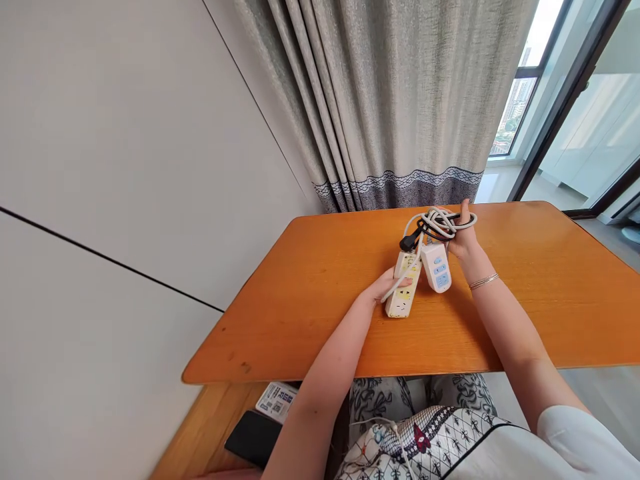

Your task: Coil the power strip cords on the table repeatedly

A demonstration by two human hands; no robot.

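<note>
My left hand [393, 283] is closed around a long white power strip [400, 305] with several yellowish sockets. A white cord runs across the strip and over my left wrist. Just right of it hangs a shorter white power strip [437, 268] with blue socket faces. My right hand [464, 233] grips a tangled bundle of white and black cords [437, 223] above both strips, its thumb pointing up through a loop. A black plug [408, 243] sticks out on the bundle's left side, against the top of the long strip. Some fingers of my right hand are hidden behind the cords.
An orange-brown wooden table [310, 287] lies under my hands. Behind it hangs a grey curtain [410, 100], with a white wall [125, 167] to the left. A black flat object [253, 439] and a white printed box [277, 401] sit below the table's front left edge.
</note>
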